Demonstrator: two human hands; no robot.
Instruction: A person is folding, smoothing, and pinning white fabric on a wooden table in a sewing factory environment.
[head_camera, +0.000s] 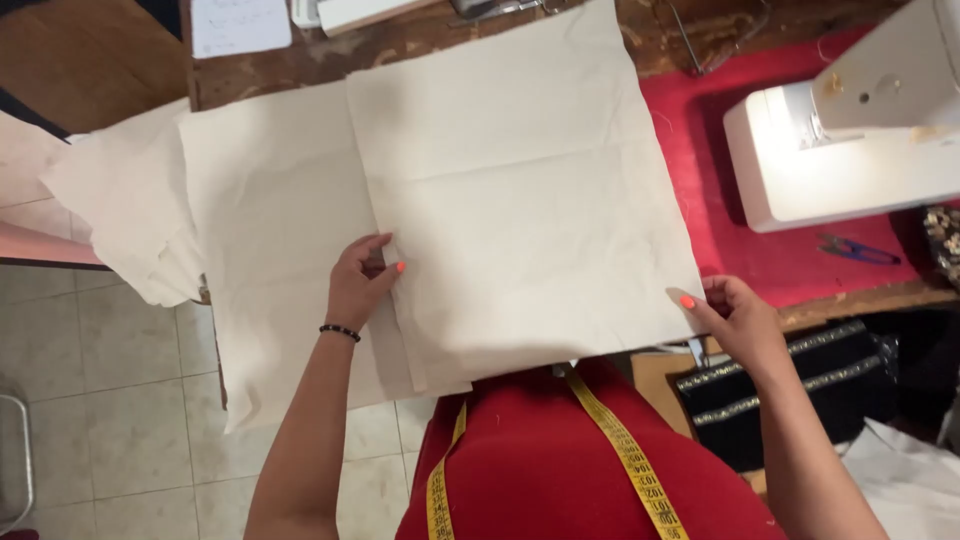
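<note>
Head view, looking down at a work table.

Folded square of cream fabric (530, 190) on top, lying flat across the table, creased lightly across the middle. Beneath it, more cream fabric layers (270, 220) spreading left and hanging over the near table edge; a looser bunch of the same cloth (130, 210) draped off the left side.

Left hand (358, 285) at the top square's left edge, fingers curled, thumb and fingertips nipping the edge of the cloth; orange-painted nail visible; black bead bracelet (340, 331) at the wrist.

Right hand (735, 315) at the square's lower right corner, thumb and forefinger pinching that corner, remaining fingers tucked under; orange nail visible.

Red cloth (790, 250) covering the right part of the table, under the fabric's right edge. White sewing machine (850, 140) on it at far right, well apart from both hands. Blue-handled scissors (855, 250) just in front of the machine. Bare brown wooden tabletop (290, 75) showing at top; sheet of white paper (240, 25) at top left.

Yellow measuring tape (625, 450) hanging round the neck over a red garment (560, 470). Black bag with pale trim bands (800, 385) under the table at right. Grey tiled floor (120, 400) at left.
</note>
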